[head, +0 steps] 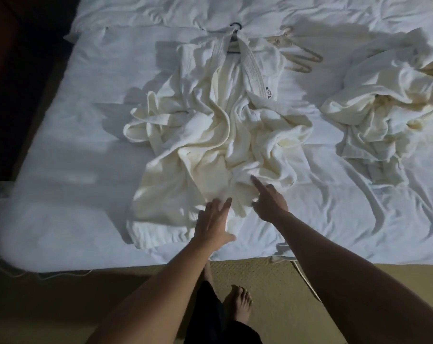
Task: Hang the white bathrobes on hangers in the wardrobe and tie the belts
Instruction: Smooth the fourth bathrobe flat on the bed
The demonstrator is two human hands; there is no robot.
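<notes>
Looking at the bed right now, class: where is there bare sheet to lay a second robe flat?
The left strip of the bed, beside the hangered bathrobe, lies bare; so does the near right corner. Crowded: middle, and far right with the crumpled bathrobe and wooden hangers.

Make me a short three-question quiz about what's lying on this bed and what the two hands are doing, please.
1. True or false: the bathrobe in the middle already has a hanger at its collar.
2. Where do the spare wooden hangers lie? A) on the floor B) on the bed between the two robes C) in the left hand
3. What is the right hand doing?

Key
1. True; a dark hook shows above the collar.
2. B; the crumpled second robe lies to their right.
3. Its index finger is stretched out onto the middle robe's fabric; the left hand lies flat, fingers straight, on the hem.
</notes>
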